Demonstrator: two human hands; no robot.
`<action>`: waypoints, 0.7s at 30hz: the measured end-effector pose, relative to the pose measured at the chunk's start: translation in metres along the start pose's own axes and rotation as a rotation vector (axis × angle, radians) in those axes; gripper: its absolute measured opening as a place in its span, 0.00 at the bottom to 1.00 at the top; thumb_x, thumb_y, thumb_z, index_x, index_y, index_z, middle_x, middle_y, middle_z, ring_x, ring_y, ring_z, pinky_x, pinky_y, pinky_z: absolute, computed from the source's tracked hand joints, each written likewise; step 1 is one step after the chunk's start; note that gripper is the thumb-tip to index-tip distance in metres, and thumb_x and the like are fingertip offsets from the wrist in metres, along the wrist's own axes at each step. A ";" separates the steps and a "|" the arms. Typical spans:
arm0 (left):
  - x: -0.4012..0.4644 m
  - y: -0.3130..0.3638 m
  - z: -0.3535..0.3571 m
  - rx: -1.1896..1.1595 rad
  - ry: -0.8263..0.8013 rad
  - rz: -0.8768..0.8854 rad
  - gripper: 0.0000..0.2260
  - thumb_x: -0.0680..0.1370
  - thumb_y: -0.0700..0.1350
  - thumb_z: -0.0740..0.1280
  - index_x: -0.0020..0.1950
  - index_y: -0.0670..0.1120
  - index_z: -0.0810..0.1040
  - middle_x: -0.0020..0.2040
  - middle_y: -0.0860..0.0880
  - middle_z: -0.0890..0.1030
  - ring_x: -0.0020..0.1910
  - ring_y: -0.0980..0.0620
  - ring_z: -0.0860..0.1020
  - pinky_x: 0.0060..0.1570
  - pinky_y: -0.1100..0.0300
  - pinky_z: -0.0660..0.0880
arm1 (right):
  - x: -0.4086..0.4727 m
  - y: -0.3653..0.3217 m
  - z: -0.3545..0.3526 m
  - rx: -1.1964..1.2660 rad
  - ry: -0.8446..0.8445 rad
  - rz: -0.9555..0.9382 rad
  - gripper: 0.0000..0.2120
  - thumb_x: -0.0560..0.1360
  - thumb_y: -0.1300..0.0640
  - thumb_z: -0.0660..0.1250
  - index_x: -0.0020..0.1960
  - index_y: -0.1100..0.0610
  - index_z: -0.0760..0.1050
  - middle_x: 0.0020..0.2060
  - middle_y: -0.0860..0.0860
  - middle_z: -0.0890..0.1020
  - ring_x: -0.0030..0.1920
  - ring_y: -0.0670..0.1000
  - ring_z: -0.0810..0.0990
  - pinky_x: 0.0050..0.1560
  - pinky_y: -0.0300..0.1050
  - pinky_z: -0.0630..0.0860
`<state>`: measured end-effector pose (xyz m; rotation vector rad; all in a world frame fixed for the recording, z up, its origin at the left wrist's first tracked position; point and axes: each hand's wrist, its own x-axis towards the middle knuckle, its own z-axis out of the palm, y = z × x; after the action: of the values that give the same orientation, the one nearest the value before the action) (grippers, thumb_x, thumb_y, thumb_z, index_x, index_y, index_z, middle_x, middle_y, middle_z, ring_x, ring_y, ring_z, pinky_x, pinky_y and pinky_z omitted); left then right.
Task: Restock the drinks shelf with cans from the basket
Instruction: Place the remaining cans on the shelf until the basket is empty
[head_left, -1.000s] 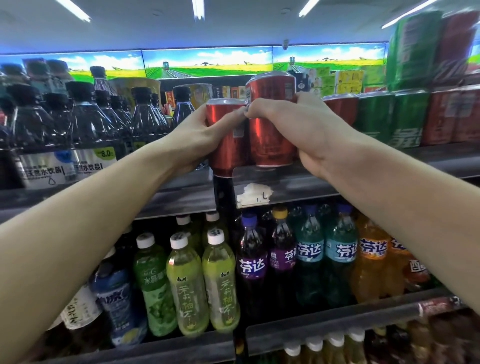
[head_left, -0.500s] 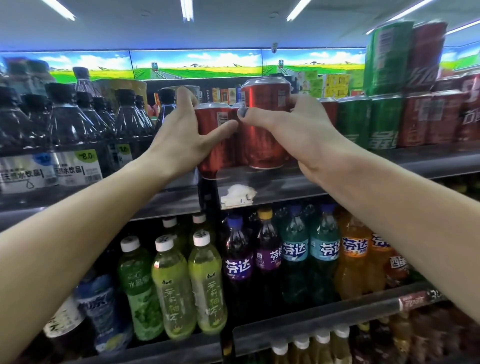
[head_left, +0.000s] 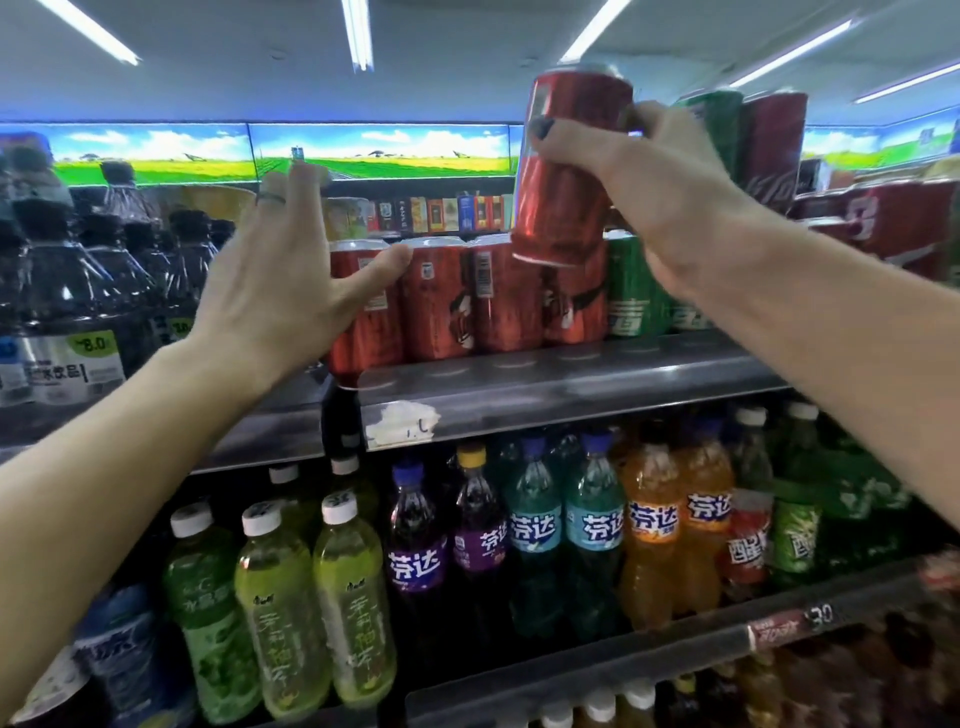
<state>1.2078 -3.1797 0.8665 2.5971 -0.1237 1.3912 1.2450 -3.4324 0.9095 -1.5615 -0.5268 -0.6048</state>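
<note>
Red can (head_left: 563, 166) gripped in right hand (head_left: 660, 197), above shelf row (head_left: 467, 301).

arms: bare, no sleeves | left hand (head_left: 270, 291): ring on one finger | right hand (head_left: 660, 192): dark-painted thumbnail

Five red cans (head_left: 436, 299) are clear: four stand in a row on the shelf (head_left: 571, 384), one is raised at 12 o'clock. At 6 o'clock stand two purple bottles (head_left: 418, 545), two teal bottles (head_left: 535, 525), two orange bottles (head_left: 652, 525). At 7 o'clock, three yellow-green bottles (head_left: 280, 613).
</note>
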 end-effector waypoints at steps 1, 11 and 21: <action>0.002 0.010 -0.002 0.014 0.039 0.060 0.35 0.78 0.67 0.64 0.74 0.43 0.64 0.69 0.38 0.72 0.65 0.38 0.73 0.57 0.41 0.73 | 0.009 -0.002 -0.006 -0.024 0.007 -0.020 0.30 0.61 0.43 0.82 0.59 0.52 0.80 0.47 0.48 0.88 0.48 0.48 0.88 0.58 0.52 0.82; 0.046 0.093 0.022 0.157 -0.222 0.332 0.26 0.80 0.64 0.65 0.72 0.50 0.75 0.72 0.49 0.76 0.70 0.46 0.74 0.64 0.47 0.74 | 0.083 -0.003 -0.026 -0.128 -0.044 -0.044 0.23 0.62 0.46 0.82 0.54 0.53 0.81 0.45 0.49 0.88 0.46 0.48 0.87 0.55 0.49 0.83; 0.060 0.090 0.042 0.120 -0.279 0.269 0.15 0.77 0.60 0.71 0.52 0.48 0.79 0.49 0.52 0.80 0.50 0.48 0.78 0.52 0.49 0.78 | 0.129 0.021 -0.007 -0.291 -0.080 0.014 0.18 0.67 0.49 0.80 0.52 0.57 0.83 0.46 0.52 0.85 0.47 0.51 0.84 0.44 0.42 0.80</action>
<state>1.2604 -3.2757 0.9060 2.9528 -0.4578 1.1313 1.3554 -3.4436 0.9794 -1.8696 -0.5040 -0.6311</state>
